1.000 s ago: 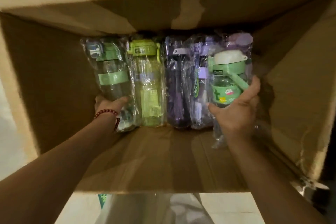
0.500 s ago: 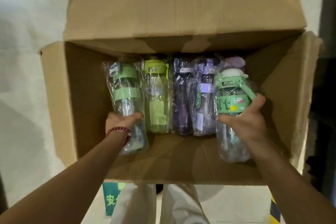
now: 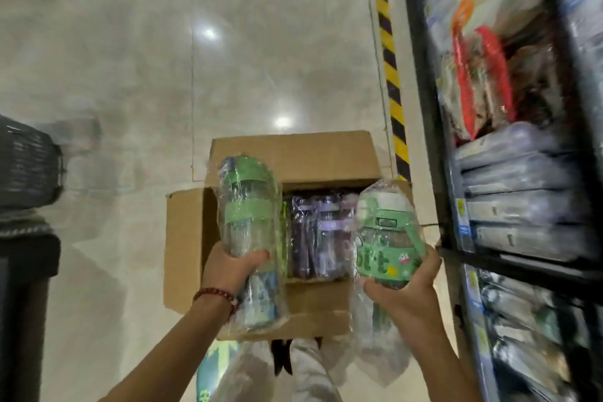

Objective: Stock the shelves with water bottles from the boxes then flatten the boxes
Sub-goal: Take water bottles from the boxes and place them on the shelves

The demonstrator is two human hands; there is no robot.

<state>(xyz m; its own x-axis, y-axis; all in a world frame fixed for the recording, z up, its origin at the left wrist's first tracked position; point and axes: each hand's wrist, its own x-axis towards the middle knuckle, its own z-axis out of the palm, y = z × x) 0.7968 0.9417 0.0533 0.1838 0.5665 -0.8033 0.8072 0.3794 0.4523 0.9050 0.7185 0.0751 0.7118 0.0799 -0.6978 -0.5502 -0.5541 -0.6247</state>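
An open cardboard box [image 3: 295,157] sits on the floor below me. Purple wrapped bottles [image 3: 318,235] still lie inside it. My left hand [image 3: 228,269] grips a tall green-banded bottle [image 3: 249,206] in clear plastic wrap, lifted above the box's left side. My right hand [image 3: 409,290] holds a shorter green bottle with a white cap [image 3: 385,232], also wrapped, raised over the box's right edge. Both bottles are out of the box and upright.
A dark metal shelf unit [image 3: 434,108] stands close on the right, packed with wrapped goods and grey flat packs [image 3: 518,192]. Yellow-black hazard tape [image 3: 390,68] runs along its foot. A dark woven basket [image 3: 27,170] sits at far left on the pale tiled floor.
Both hands have lifted their bottles up out of the box. My view has risen and pulled back, so the floor and the shelf unit now show.
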